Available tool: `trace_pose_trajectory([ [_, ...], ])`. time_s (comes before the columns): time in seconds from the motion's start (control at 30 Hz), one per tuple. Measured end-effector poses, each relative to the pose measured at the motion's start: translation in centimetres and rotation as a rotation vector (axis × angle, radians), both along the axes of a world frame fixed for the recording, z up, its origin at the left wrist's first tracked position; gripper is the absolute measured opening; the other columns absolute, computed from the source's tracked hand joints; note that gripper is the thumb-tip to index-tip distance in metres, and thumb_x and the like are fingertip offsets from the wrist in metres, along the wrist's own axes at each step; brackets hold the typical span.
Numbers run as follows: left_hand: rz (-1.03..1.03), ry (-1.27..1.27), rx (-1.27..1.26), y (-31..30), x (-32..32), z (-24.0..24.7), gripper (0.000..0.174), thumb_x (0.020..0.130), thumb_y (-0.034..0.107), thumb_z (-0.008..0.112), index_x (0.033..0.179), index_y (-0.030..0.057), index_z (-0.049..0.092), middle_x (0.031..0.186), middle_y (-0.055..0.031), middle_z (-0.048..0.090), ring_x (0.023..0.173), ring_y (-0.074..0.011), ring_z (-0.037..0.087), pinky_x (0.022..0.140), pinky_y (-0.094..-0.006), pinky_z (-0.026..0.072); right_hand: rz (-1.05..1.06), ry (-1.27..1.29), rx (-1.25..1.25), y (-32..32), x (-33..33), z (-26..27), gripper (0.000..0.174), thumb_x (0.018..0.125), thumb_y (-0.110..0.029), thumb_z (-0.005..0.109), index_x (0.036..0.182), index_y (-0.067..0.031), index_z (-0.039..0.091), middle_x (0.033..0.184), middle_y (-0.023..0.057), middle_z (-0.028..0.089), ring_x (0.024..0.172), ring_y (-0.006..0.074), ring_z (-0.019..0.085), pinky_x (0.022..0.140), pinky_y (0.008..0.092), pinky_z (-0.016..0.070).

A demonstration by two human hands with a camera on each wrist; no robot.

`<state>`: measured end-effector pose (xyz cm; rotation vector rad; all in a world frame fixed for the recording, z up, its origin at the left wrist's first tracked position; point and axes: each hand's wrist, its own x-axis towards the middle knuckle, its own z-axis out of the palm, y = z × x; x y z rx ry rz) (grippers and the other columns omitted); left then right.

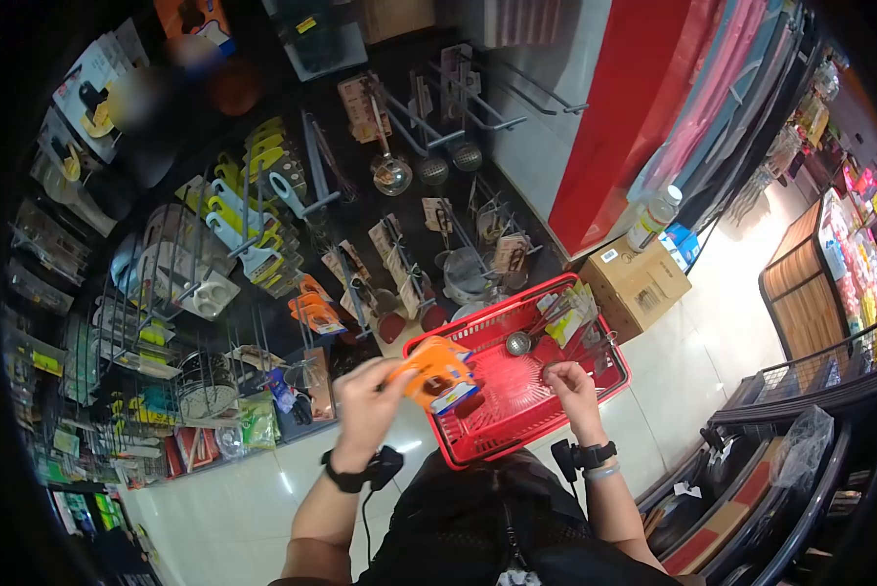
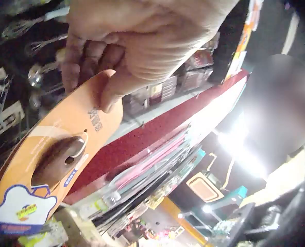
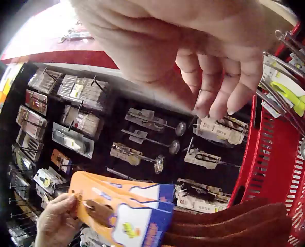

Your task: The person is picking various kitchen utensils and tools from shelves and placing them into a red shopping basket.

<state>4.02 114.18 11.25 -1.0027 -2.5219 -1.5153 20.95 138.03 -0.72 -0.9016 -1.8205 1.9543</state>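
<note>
My left hand pinches the top edge of several orange cards above the left part of a red basket. In the left wrist view, thumb and fingers grip the card, a brown handle showing in its cut-out. Long brown blades extend from the stacked cards in the right wrist view. My right hand hangs over the basket's right side, its fingers loosely curled with nothing visible held. Inside the basket lie a ladle and packaged utensils with green parts.
Racks of hanging kitchen tools stand ahead and left. Beyond the basket is a cardboard box, with a bottle on top. A red panel rises behind it; a shelf with pans stands at the right.
</note>
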Motion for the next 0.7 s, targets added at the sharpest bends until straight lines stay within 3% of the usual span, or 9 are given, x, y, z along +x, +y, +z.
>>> trace_pose_trajectory([
  [0.17, -0.214, -0.067, 0.029, 5.6, -0.6, -6.2, 0.013, 0.074, 0.005, 0.067, 0.085, -0.0025, 0.066, 0.076, -0.0139, 0.065, 0.066, -0.0229, 0.064, 0.060, -0.0285, 0.0484, -0.068, 0.001, 0.008, 1.3, 1.7, -0.4, 0.008, 0.084, -0.001, 0.058, 0.092, -0.0014, 0.058, 0.083, -0.0002, 0.060, 0.076, 0.0067, 0.055, 0.070, 0.0208, 0.0446],
  [0.3, -0.307, -0.060, -0.044, 7.4, -0.9, -8.1, 0.013, 0.075, 0.006, 0.066, 0.085, -0.0035, 0.066, 0.077, -0.0140, 0.065, 0.068, -0.0227, 0.064, 0.061, -0.0283, 0.0485, -0.118, 0.011, -0.028, 2.0, 2.9, -0.3, 0.010, 0.084, -0.002, 0.059, 0.093, -0.0022, 0.058, 0.083, -0.0004, 0.060, 0.075, 0.0060, 0.055, 0.070, 0.0205, 0.0446],
  [0.7, -0.035, -0.033, -0.041, 2.0, 3.5, -13.5, 0.012, 0.077, 0.006, 0.066, 0.084, -0.0032, 0.065, 0.075, -0.0161, 0.064, 0.065, -0.0252, 0.064, 0.059, -0.0300, 0.0488, -0.064, -0.060, -0.014, 1.8, 2.8, -2.2, 0.008, 0.084, -0.003, 0.059, 0.092, -0.0020, 0.058, 0.081, -0.0015, 0.059, 0.072, 0.0053, 0.053, 0.067, 0.0198, 0.0435],
])
